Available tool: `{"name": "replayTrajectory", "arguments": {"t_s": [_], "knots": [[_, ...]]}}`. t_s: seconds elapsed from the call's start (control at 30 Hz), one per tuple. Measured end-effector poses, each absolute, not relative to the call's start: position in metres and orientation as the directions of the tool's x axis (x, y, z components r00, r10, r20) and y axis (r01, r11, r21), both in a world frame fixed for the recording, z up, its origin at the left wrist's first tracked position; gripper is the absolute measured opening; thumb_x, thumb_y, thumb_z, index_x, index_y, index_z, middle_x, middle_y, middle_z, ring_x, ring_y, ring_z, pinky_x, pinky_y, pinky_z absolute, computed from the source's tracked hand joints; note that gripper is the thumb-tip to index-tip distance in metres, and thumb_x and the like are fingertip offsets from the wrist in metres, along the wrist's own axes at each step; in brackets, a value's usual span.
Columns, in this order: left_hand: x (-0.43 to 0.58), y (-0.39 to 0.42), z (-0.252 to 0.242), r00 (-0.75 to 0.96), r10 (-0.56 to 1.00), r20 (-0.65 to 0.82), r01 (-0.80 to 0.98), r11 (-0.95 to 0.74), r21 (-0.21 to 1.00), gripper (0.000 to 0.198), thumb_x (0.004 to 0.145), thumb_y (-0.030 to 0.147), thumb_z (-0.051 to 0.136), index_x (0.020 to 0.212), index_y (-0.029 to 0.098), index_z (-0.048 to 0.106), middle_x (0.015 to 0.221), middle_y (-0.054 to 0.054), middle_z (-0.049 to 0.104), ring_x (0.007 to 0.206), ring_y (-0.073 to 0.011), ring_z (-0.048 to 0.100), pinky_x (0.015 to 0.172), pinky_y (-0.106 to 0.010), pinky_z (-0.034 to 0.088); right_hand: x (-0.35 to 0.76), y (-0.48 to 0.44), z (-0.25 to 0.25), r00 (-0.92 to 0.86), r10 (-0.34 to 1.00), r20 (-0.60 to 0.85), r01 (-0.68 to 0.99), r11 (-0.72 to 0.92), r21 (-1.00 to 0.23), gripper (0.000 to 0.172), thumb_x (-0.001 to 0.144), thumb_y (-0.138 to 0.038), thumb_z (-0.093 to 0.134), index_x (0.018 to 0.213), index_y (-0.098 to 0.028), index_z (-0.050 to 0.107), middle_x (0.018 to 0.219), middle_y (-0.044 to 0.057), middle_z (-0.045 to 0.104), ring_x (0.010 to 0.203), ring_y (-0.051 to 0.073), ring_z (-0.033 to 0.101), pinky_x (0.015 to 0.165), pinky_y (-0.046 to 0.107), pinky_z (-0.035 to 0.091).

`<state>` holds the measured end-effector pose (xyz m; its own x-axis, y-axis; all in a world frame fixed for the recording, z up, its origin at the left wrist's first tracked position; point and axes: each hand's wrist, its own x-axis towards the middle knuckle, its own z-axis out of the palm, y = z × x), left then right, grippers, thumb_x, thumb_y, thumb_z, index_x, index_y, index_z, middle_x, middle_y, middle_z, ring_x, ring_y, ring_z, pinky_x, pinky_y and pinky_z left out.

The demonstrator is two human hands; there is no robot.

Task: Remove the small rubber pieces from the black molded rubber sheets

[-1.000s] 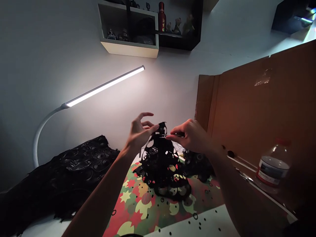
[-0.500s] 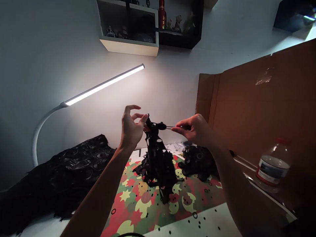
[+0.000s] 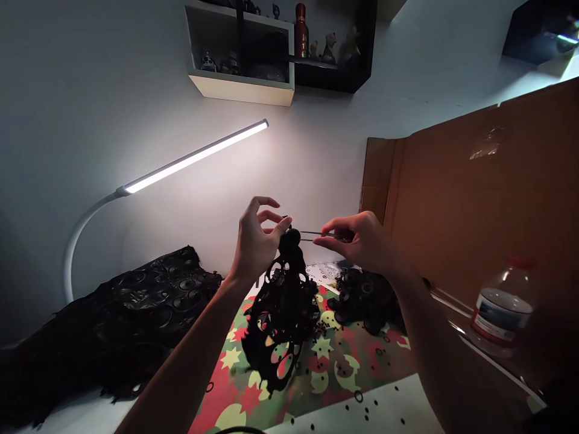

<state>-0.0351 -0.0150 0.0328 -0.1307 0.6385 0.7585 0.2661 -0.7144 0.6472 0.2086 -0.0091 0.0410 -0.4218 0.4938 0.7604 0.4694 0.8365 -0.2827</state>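
Black webbing [image 3: 295, 289], one piece, hangs in the left hand [image 3: 257, 244]; the right hand [image 3: 359, 240] grips two-pronged tweezers [image 3: 312, 232].

At the centre of the frame, the holed black sheet [image 3: 289, 301] looks like soft rubber or plastic, mostly matt with ragged edges; the tweezers [image 3: 311, 232] beside its top are thin, smooth metal. The black heap [image 3: 154, 301] at lower left has a rubbery, wrinkled skin with glossy highlights, while the black pile [image 3: 367, 295] right of centre is duller. Brown cardboard [image 3: 465, 211], matt and creased, fills the right side, with a shiny patch of clear tape [image 3: 487, 144] on it. The bottle [image 3: 502, 319] at lower right is clear, glossy plastic. The wall [image 3: 113, 102] at upper left looks smooth and matt.
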Motion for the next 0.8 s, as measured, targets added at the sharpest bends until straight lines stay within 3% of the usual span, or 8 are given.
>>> {"name": "replayTrajectory", "arguments": {"t_s": [0.2, 0.5, 0.8], "knots": [[-0.033, -0.018, 0.031, -0.064, 0.685, 0.726, 0.260, -0.691, 0.675, 0.039, 0.088, 0.029, 0.086, 0.118, 0.025, 0.062, 0.086, 0.001, 0.069, 0.052, -0.0118, 0.064, 0.042, -0.022, 0.040, 0.207, -0.013, 0.042, -0.398, 0.500, 0.769, 0.450, 0.837, -0.312, 0.053, 0.095, -0.072, 0.078, 0.095, -0.020, 0.087, 0.059, -0.004, 0.055, 0.056, 0.010, 0.042, 0.060, 0.031, 0.034], [-0.021, -0.017, 0.027, 0.022, 0.772, 0.635, 0.111, -0.634, 0.766, 0.055, 0.075, 0.030, 0.096, 0.119, 0.025, 0.062, 0.085, 0.001, 0.071, 0.053, -0.0157, 0.069, 0.043, -0.023, 0.049, 0.205, -0.017, 0.044, -0.513, 0.555, 0.655, 0.378, 0.831, -0.408, 0.048, 0.094, -0.067, 0.083, 0.093, -0.020, 0.086, 0.056, -0.007, 0.047, 0.053, 0.008, 0.032, 0.054, 0.030, 0.028], [-0.020, -0.017, 0.026, 0.100, 0.861, 0.498, 0.050, -0.504, 0.862, 0.069, 0.070, 0.032, 0.101, 0.125, 0.026, 0.060, 0.084, 0.001, 0.071, 0.051, -0.0118, 0.063, 0.042, -0.023, 0.047, 0.207, -0.013, 0.045, -0.597, 0.567, 0.568, 0.372, 0.823, -0.430, 0.050, 0.097, -0.068, 0.078, 0.094, -0.019, 0.085, 0.058, -0.007, 0.039, 0.055, 0.010, 0.030, 0.055, 0.031, 0.026]]}}
